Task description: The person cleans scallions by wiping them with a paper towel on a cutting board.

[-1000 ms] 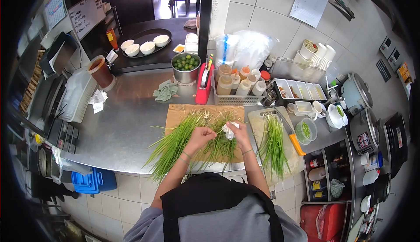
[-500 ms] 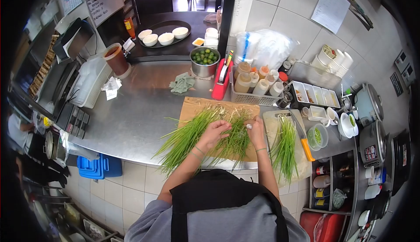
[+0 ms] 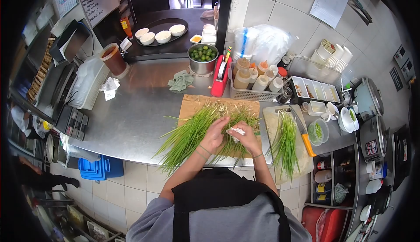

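Over the green stalks (image 3: 192, 128) spread on brown paper (image 3: 189, 104), my right hand (image 3: 247, 138) is closed on a crumpled white tissue (image 3: 237, 131). My left hand (image 3: 214, 133) is just left of it, palm turned inward; whether it pinches a thin stalk is too small to tell. Beside the paper, more long green stalks (image 3: 286, 137) lie on a cutting board (image 3: 302, 165), with an orange-handled knife (image 3: 308, 145) along its right part.
Behind the paper stand a red tape dispenser (image 3: 220, 81), a pot of green citrus (image 3: 203, 54) and a basket of sauce bottles (image 3: 251, 94). A green cloth (image 3: 180, 81) lies left of them. A co-worker's leg (image 3: 57, 180) shows at far left.
My right hand has moved left, closer to my left hand, and the tissue shows more. My left hand has turned more upright. At far left, the co-worker has shifted.
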The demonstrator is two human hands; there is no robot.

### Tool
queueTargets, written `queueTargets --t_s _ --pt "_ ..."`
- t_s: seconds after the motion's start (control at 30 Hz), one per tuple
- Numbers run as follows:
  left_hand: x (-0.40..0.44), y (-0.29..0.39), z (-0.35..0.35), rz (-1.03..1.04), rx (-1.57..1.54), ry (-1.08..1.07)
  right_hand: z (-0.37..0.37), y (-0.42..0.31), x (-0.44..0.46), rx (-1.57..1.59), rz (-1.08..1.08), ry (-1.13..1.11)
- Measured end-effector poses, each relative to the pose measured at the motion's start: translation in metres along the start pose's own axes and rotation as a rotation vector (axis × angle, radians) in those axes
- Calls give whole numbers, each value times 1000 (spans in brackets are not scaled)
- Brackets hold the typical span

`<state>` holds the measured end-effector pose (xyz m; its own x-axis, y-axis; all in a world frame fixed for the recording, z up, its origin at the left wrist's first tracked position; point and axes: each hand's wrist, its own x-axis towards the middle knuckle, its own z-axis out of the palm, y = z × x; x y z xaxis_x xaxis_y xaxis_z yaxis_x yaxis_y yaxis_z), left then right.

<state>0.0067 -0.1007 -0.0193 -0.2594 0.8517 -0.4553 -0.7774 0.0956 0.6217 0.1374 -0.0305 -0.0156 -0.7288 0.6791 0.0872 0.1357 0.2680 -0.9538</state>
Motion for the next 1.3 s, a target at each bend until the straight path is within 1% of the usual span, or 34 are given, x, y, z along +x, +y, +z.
queueTargets --t_s 0.07,0.17,0.23,0.3,0.33,0.37,0.43,0.47,0.53,0.57,0.67,0.77,0.87,0.97,1.07,1.17,1.23,1.3 --pt "-5 16 0 95 60 74 -4 1 -4 -145 -64 -15" --pt "0 45 -19 230 -174 18 -11 0 -10 -258 -146 -6" --pt "15 58 -42 384 -231 -33 -16 3 -12 -351 -134 6" --pt "42 71 -89 501 -179 -96 -21 11 -14 -447 -130 44" --pt "45 78 -94 560 -153 -128 -24 16 -15 -496 -134 78" --pt "51 80 -96 594 102 16 -25 21 -15 -546 -138 112" --pt "50 85 -88 639 614 311 -26 12 -13 -485 -35 154" --pt "52 83 -90 675 840 326 -25 8 -12 -453 17 174" --pt "63 71 -96 732 1298 343 -22 7 -9 -429 -34 200" --pt "70 64 -97 683 1275 378 -21 6 -8 -417 -59 216" --pt "79 53 -101 711 1441 409 -20 10 -6 -424 -82 224" --pt "82 47 -104 858 1513 472 -21 10 -7 -406 -84 220" --pt "89 50 -113 731 1385 464 -23 -1 -10 -371 -31 232" --pt "65 68 -104 635 1225 461 -25 -3 -10 -356 -16 248" --pt "61 79 -111 549 994 379 -24 -7 -10 -346 -54 270" --pt "43 87 -93 555 730 141 -20 -8 -4 -295 -132 307" --pt "22 91 -66 564 805 99 -15 -19 -2 -256 -158 332" --pt "19 81 -50 590 880 49 -11 -34 1 -258 -197 344"
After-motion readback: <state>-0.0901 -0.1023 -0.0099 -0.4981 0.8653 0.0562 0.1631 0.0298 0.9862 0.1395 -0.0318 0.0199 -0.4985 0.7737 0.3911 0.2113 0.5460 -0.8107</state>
